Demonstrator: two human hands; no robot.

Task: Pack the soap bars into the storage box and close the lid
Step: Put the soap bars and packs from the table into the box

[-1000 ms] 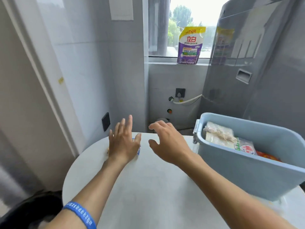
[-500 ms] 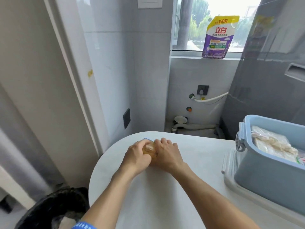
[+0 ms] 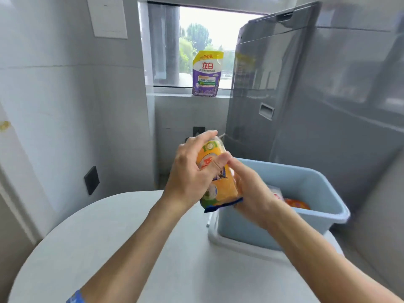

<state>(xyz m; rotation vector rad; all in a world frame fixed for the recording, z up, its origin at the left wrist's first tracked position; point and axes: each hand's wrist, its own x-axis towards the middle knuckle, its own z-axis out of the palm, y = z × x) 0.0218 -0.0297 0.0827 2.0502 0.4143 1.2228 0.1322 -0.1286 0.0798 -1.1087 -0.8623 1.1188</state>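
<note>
An orange-wrapped soap pack stands upright in the air, held between both hands just left of the box's near corner. My left hand grips its left side with the thumb across the front. My right hand holds its right and back side. The light blue storage box sits open on the white table, resting on its white lid. Inside the box I see a white-wrapped soap and an orange one, partly hidden by my right hand.
A grey washing machine stands right behind the box. A purple detergent pouch stands on the window sill. Tiled wall with a black socket borders the table on the left.
Both hands closed on the soap pack at the table's far edge, then lifted it up and to the right toward the box. The view swung right.
</note>
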